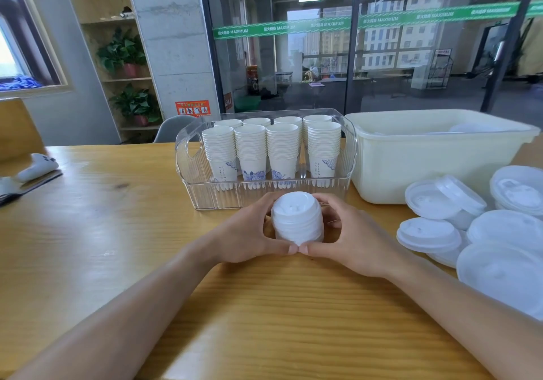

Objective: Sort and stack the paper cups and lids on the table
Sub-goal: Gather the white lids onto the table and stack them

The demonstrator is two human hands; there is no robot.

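Observation:
A stack of white plastic lids (297, 218) stands on the wooden table (123, 232) just in front of the clear tray. My left hand (249, 232) curls round its left side and my right hand (349, 232) round its right side, thumbs meeting at the front. Several tall stacks of white paper cups (264, 150) with blue prints stand in the clear plastic tray (188, 156) behind. Loose white lids (435, 203) of small and large sizes lie heaped at the right.
A cream plastic bin (411, 168) sits at the back right, next to the tray. A white game controller (36, 166) and a dark flat object lie at the left edge. A grey chair (173, 128) stands behind the table.

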